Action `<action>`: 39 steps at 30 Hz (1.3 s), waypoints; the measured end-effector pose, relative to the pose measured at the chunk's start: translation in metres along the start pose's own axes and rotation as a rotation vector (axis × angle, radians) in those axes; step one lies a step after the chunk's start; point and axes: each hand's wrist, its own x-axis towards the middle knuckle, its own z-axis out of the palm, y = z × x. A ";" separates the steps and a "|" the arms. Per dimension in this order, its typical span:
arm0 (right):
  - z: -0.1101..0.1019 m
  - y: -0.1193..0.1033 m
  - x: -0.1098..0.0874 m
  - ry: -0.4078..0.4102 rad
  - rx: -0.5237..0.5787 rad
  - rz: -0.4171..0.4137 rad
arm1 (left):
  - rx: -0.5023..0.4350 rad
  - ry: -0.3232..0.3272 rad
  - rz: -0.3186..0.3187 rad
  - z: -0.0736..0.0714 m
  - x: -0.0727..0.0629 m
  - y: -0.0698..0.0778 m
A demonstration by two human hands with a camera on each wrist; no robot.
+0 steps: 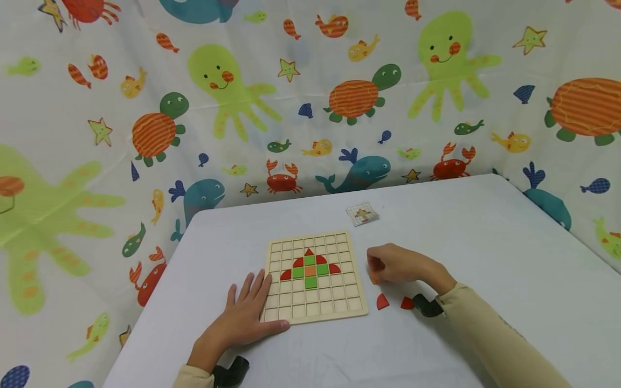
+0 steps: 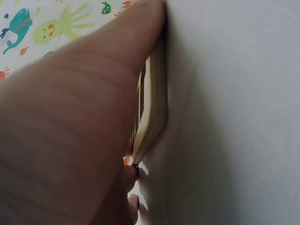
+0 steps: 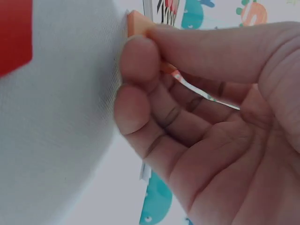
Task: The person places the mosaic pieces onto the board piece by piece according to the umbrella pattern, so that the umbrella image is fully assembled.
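A wooden grid board lies on the table with red, green and orange pieces set in its middle cells. At its lower left corner my left hand rests spread, fingers along the left edge and thumb by the front edge; the left wrist view shows the board's side beside the thumb. To the right of the board my right hand pinches an orange block between thumb and fingertips, close to the tabletop. Two red quarter-round pieces lie just in front of that hand.
A small pattern card with a printed grid lies behind the board. White cloth covers the table. A curtain printed with sea animals hangs behind and at the sides. Each wrist carries a black camera mount.
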 end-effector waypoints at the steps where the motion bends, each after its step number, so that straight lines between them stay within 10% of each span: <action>1: 0.000 0.000 0.001 0.010 0.008 -0.007 | 0.000 -0.001 0.000 -0.001 0.000 0.000; 17: 0.015 -0.020 0.012 0.061 0.196 -0.149 | 0.005 -0.011 -0.015 -0.001 -0.003 0.001; 39: 0.060 -0.075 0.059 0.066 0.127 -0.306 | -0.002 -0.012 0.000 -0.001 -0.003 0.001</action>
